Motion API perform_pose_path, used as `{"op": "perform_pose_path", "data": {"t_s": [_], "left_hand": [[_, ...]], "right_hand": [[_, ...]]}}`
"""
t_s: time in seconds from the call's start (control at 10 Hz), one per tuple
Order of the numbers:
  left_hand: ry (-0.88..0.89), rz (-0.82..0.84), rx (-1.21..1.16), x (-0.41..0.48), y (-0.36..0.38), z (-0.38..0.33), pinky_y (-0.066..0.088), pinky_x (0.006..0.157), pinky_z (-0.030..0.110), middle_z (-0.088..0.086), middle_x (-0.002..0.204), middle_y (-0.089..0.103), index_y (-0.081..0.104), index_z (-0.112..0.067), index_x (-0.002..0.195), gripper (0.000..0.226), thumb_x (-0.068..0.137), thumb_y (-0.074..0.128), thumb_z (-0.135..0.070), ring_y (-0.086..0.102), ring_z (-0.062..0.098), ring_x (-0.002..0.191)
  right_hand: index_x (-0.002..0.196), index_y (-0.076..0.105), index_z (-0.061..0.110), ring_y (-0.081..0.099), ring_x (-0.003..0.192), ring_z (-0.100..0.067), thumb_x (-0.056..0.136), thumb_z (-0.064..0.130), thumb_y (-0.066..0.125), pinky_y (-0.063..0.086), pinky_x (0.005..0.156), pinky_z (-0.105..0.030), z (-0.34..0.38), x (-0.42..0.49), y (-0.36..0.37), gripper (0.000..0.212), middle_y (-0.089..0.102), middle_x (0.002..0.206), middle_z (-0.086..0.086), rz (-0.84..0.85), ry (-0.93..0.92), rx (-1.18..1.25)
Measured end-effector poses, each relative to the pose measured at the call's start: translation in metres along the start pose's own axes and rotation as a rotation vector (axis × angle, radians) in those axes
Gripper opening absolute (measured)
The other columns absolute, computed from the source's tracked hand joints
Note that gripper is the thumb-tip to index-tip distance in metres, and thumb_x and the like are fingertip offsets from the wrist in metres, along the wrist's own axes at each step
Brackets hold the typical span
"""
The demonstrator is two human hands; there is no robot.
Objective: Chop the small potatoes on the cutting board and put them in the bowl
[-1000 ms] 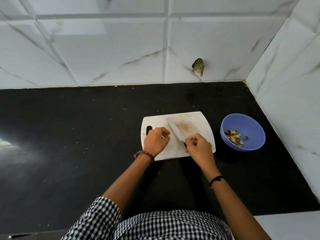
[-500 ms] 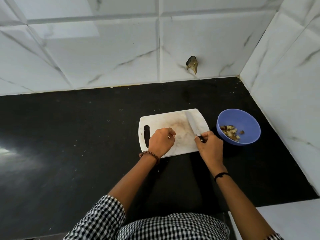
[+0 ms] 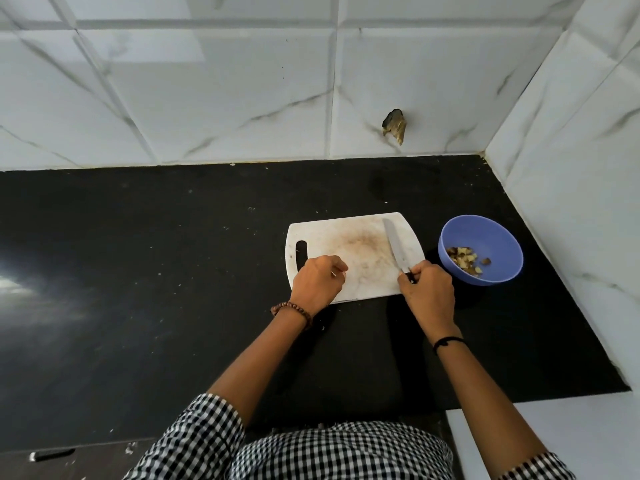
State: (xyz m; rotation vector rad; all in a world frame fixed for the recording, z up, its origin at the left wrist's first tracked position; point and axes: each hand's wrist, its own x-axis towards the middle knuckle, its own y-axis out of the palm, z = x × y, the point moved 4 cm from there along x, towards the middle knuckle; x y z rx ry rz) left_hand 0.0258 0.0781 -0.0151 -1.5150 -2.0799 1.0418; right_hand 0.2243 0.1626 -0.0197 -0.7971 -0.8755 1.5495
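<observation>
A: What do we have in our right hand [image 3: 427,292]?

B: Our fingers [image 3: 415,271] are wrapped tight round the handle of the knife [image 3: 394,245], its blade lying over the right side of the white cutting board [image 3: 349,244], tip pointing away from us.

A: And our left hand [image 3: 317,282]?

B: Curled into a loose fist at the board's near left edge, beside the handle slot; whether it grips anything, we cannot tell.

A: The potatoes?

B: We see chopped potato pieces [image 3: 464,259] in the blue bowl [image 3: 481,249], which stands on the black tabletop [image 3: 156,271] just right of the board
</observation>
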Motion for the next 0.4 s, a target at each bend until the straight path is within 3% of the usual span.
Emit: {"op": "perform_pose_path", "data": {"t_s": [0.2,0.4], "left_hand": [[-0.006,0.009,0.001,-0.012,-0.01,0.006,0.057,0.08,0.031,-0.006,0.102,0.069,0.069,-0.019,0.107,0.021,0.09,0.057,-0.015,0.063,0.007,0.09],[-0.012,0.011,-0.032,-0.027,-0.02,0.008,0.056,0.079,0.031,-0.006,0.102,0.069,0.069,-0.021,0.107,0.021,0.091,0.055,-0.018,0.064,0.008,0.084]], "right_hand": [[0.104,0.061,0.008,0.06,0.093,-0.023,0.09,0.032,0.069,0.051,0.071,-0.031,0.007,-0.007,-0.005,0.03,0.06,0.102,-0.009,-0.017,-0.02,-0.065],[0.103,0.061,0.01,0.058,0.094,-0.023,0.094,0.03,0.062,0.053,0.07,-0.035,0.031,-0.027,-0.01,0.022,0.059,0.103,-0.008,-0.063,-0.124,-0.131]]}}
